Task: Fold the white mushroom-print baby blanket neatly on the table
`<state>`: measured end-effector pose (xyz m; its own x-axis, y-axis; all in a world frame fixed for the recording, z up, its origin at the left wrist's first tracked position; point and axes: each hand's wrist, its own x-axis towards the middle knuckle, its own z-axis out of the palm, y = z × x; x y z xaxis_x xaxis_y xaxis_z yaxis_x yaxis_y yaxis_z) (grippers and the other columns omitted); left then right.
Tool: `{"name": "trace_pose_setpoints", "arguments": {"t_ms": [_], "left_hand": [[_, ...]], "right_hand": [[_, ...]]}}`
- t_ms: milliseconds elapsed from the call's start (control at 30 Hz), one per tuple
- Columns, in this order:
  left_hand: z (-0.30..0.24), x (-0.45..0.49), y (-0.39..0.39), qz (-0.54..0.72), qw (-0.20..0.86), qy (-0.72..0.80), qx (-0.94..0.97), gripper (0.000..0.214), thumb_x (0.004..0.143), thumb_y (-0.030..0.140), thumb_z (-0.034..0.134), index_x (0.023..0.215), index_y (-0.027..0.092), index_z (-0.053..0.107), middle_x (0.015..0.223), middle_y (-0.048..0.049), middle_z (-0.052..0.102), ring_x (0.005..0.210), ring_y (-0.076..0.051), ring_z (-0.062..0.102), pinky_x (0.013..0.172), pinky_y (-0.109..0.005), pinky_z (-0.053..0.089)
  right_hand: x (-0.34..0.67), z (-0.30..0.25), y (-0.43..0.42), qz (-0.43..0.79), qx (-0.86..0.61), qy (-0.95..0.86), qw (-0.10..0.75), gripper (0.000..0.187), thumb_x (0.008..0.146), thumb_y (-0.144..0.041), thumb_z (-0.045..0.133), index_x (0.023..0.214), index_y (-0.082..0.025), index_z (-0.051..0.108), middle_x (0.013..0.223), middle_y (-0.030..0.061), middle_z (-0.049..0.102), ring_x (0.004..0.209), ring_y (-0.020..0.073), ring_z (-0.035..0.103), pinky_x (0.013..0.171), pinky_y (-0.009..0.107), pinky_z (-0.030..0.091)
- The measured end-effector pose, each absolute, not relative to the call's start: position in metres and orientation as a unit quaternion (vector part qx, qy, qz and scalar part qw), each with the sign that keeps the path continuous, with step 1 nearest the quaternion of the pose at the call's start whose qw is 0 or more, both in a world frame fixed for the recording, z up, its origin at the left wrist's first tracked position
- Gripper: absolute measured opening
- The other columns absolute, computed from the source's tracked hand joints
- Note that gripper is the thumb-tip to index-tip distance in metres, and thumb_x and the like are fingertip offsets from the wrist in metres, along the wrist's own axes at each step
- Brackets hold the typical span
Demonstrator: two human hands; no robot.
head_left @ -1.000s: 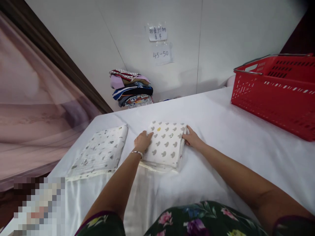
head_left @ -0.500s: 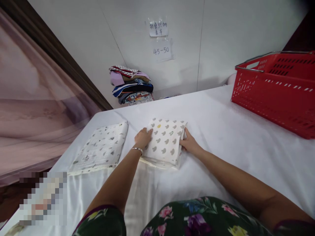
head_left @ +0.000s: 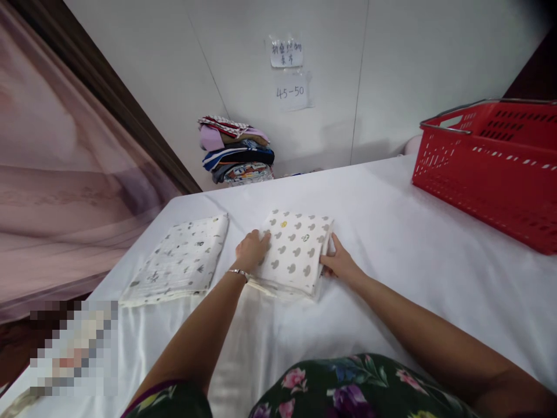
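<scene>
A folded white muslin cloth (head_left: 296,249) with grey mushroom-like shapes lies flat before me, its layers showing along the near and right edges. My left hand (head_left: 253,251) is closed at its left edge, fingertips over the top layer. On the opposite side, my right hand (head_left: 339,259) grips the right edge, with thumb and index finger at the layers; its other fingers are partly hidden. A second folded white cloth (head_left: 180,261), printed with small grey figures, lies to the left, apart from my hands.
White cloth covers the table (head_left: 374,203). At the right stands a red plastic basket (head_left: 487,174) with a metal handle. A pile of folded fabrics (head_left: 237,151) is beyond the far edge, by the wall. Pink curtains (head_left: 73,191) hang at the left.
The index finger and thumb of my right hand are spread a little wider at the cloth's edge. The cloth and my left hand stay nearly in place; the view has shifted slightly.
</scene>
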<state>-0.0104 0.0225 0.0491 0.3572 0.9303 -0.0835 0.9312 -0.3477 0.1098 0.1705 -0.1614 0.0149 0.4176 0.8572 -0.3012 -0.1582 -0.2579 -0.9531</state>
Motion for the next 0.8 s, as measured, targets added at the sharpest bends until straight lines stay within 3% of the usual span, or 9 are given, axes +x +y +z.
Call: {"name": "trace_pose_setpoints", "arguments": {"t_ms": [200, 433, 567, 800], "left_hand": [[0.048, -0.020, 0.015, -0.002, 0.042, 0.565, 0.824, 0.043, 0.089, 0.053, 0.030, 0.106, 0.019, 0.051, 0.110, -0.0140, 0.061, 0.099, -0.028, 0.059, 0.079, -0.037, 0.044], [0.044, -0.025, 0.026, 0.000, 0.055, 0.559, 0.827, 0.041, 0.089, 0.053, 0.030, 0.103, 0.021, 0.052, 0.104, -0.0120, 0.065, 0.097, -0.028, 0.061, 0.077, -0.035, 0.045], [0.041, -0.029, 0.024, 0.000, 0.055, 0.555, 0.830, 0.044, 0.089, 0.055, 0.028, 0.103, 0.022, 0.053, 0.105, -0.0120, 0.065, 0.096, -0.028, 0.061, 0.076, -0.036, 0.045], [0.044, -0.028, 0.021, 0.007, 0.053, 0.559, 0.827, 0.043, 0.090, 0.052, 0.028, 0.107, 0.021, 0.053, 0.110, -0.0126, 0.063, 0.100, -0.027, 0.060, 0.079, -0.036, 0.044]], "right_hand": [[0.156, 0.013, -0.167, 0.449, -0.646, -0.285, 0.548, 0.111, 0.066, -0.023, 0.067, 0.147, -0.022, -0.008, 0.060, -0.0051, 0.061, 0.043, 0.0139, 0.053, 0.042, 0.024, 0.042], [0.150, 0.006, -0.167, 0.462, -0.620, -0.253, 0.582, 0.108, 0.063, -0.026, 0.069, 0.147, -0.024, 0.000, 0.065, -0.0049, 0.061, 0.046, 0.0126, 0.051, 0.041, 0.022, 0.039], [0.154, 0.007, -0.166, 0.470, -0.616, -0.271, 0.571, 0.111, 0.064, -0.029, 0.070, 0.147, -0.020, -0.005, 0.052, -0.0076, 0.055, 0.038, 0.0122, 0.045, 0.037, 0.021, 0.032], [0.185, 0.020, -0.150, 0.430, -0.648, -0.224, 0.587, 0.107, 0.070, -0.031, 0.067, 0.147, -0.011, -0.005, 0.048, -0.0040, 0.054, 0.041, 0.0150, 0.047, 0.037, 0.022, 0.029]]}}
